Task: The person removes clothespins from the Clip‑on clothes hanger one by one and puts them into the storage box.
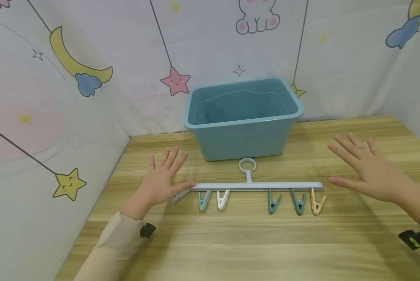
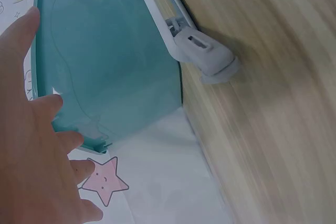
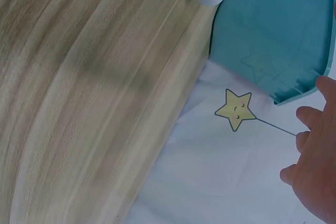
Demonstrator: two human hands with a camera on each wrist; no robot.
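A white clip hanger (image 1: 280, 186) lies on the table, its round hook (image 1: 247, 164) toward the back. Several clothespins hang along its bar: a pale green clothespin (image 1: 204, 201), a white clothespin (image 1: 223, 200), dark teal ones such as this teal clothespin (image 1: 273, 202), and a yellow clothespin (image 1: 317, 203) near the right end. At the left end, a greyish-white clothespin (image 2: 207, 53) is partly covered by my left hand (image 1: 162, 183) in the head view. That hand is spread, its thumb overlapping the bar's end. My right hand (image 1: 375, 171), fingers spread, hovers right of the hanger, holding nothing.
Behind the hanger stands a blue-green plastic bin (image 1: 243, 138), open at the top. A printed cloth (image 1: 132, 47) with stars and moons hangs behind and beside the wooden table (image 1: 231, 249). Each wrist carries a dark strap piece, like this black strap (image 1: 414, 239).
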